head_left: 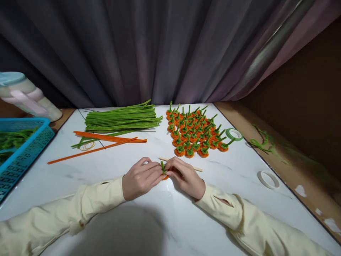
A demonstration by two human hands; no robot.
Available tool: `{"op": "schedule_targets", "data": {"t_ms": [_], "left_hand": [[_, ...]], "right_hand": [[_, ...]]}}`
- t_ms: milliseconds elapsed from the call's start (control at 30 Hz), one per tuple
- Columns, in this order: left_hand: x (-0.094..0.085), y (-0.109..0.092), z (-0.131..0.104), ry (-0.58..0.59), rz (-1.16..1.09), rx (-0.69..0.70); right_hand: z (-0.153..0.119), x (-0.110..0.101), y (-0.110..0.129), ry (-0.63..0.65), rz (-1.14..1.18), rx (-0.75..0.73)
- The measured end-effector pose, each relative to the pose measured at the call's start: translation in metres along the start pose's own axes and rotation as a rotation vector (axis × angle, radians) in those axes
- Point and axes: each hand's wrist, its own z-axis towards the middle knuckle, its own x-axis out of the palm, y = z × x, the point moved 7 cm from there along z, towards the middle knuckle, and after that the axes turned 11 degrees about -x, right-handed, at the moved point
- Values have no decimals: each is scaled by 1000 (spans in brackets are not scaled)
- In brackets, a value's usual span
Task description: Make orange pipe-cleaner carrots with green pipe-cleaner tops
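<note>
So here's how things look right now. The left hand (142,177) and right hand (186,177) meet over the near-middle of a white marble-patterned counter (149,144), and both have a fingertip grip on one small orange-and-green fuzzy piece (163,169). Its short green stem pokes up between the fingers, with a bit of the orange underside peeking out below. The fingers cover most of it, so I can't tell how complete it is.

Just past the right hand there's a packed cluster of round orange fuzzy pieces with green tops and stems (179,150), sitting upright or leaning. Those look finished to me, and there are plenty of them, so I'd call this well along.

Supplies haven't run out though. A thick bundle of long green fuzzy stems (119,121) lies at the far left, looking untouched, with a much smaller bunch of straight orange fuzzy stems (106,136) in front. Green seems far better stocked than orange, if you ask me.

Also around: a thin pale wooden stick (198,169) partly behind the right hand, a green roll of tape (228,134) beside the cluster, and a blue plastic basket (18,163) at left with green fuzzy bits inside.
</note>
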Motion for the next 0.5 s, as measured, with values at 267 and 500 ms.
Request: {"op": "schedule_targets", "data": {"t_ms": [267,500], "left_hand": [[3,-2,-1,54,5,-16],[6,9,2,112,-99,-233]], "right_hand": [[-1,-2,-9,-20,28,33],[0,-4,-1,-9,-100,-82]]}}
